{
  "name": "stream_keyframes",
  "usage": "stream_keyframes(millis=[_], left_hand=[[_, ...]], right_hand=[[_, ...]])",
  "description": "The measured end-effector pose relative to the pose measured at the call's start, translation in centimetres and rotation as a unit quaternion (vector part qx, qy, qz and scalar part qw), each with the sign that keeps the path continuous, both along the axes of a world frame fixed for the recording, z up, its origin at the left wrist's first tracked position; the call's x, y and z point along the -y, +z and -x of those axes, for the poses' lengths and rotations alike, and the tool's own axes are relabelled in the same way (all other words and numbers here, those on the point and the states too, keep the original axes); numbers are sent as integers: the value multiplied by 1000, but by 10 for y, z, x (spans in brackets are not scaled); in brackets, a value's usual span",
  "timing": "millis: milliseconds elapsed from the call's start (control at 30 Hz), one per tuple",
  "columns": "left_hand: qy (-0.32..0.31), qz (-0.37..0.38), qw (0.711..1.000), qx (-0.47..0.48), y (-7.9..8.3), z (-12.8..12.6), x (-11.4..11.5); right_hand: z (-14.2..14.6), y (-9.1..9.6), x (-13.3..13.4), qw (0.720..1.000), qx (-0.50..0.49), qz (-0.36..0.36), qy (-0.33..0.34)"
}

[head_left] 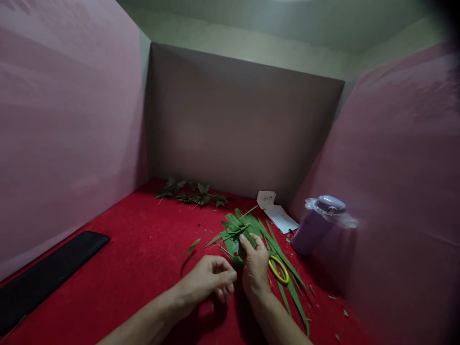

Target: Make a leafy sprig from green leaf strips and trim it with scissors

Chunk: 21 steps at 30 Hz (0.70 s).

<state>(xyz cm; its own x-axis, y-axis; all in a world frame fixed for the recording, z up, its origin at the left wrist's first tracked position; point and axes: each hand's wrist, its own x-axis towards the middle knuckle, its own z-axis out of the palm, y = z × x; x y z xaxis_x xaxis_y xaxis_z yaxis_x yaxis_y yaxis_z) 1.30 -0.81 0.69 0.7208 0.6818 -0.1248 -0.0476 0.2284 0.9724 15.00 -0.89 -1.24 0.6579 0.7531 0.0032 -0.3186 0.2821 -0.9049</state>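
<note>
My right hand (256, 266) grips a bundle of green leaf strips (237, 227), with the thumb pressed on it. Folded and cut ends fan out above and left of the fingers. Just left of it, my left hand (213, 278) is closed, its thumb against curled fingers; whatever may be in that pinch is hidden or too small to name. Long green leaf blades (293, 273) lie to the right of my right hand. Among them shows a yellow loop handle (286, 278), like that of scissors. A small yellowish-green leaf piece (194, 246) is up and left of my left hand.
Lobed dark leaves (203, 196) lie along the back of the red cloth (143, 268). White paper sheets (282, 219) and a purple tumbler (312, 232) with clear plastic round its lid stand at right. A black flat object (53, 273) lies left. Pink side walls enclose the table.
</note>
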Motion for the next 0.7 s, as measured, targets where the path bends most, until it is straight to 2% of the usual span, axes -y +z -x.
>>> stream_keyframes(millis=[100, 167, 267, 367, 600, 700], left_hand=[[128, 6, 992, 2, -14, -9, -8], [189, 8, 980, 64, -15, -12, -10], [178, 38, 969, 170, -9, -15, -7], [189, 96, 952, 219, -5, -15, -4], [219, 133, 938, 234, -11, -10, -14], [231, 140, 938, 216, -8, -6, -15]], right_hand=[[7, 3, 3, 999, -30, -9, 26], [15, 4, 7, 998, -47, -17, 50], [28, 3, 12, 993, -66, -25, 90], [38, -3, 16, 988, -83, -29, 127], [42, -8, 16, 984, -81, -24, 157], [42, -6, 17, 981, -44, -16, 189]])
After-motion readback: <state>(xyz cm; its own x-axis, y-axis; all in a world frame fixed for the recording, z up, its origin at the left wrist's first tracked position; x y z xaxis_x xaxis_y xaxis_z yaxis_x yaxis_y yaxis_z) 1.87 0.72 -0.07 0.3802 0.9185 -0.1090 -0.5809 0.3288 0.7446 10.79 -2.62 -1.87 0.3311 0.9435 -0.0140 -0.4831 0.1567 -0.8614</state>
